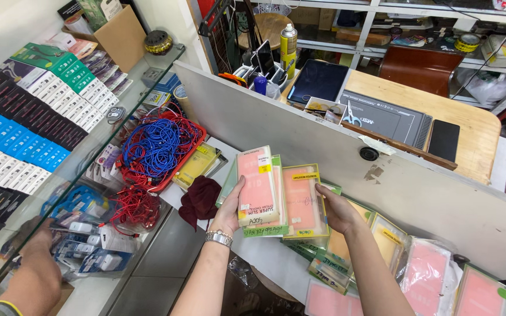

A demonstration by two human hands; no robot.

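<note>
A fan of packaged phone cases (276,196) — pink inserts in clear sleeves with yellow and green trim — is held up above the white tabletop (276,263). The left hand (229,213) has its grip closed on the front pack from below, thumb pressed on its face; the right hand (338,210) grips the fan's right edge, fingers curled behind. So a handful has been gathered and is being looked through, while many more cases (417,275) lie loose on the tabletop to the right, seemingly unsorted, though the edge of the view cuts them off. Left of the hands lie a dark red cloth (200,199), a red tray of blue and red cables (159,146) and a glass display counter (60,175). A white partition (382,175) closes off the far side.
</note>
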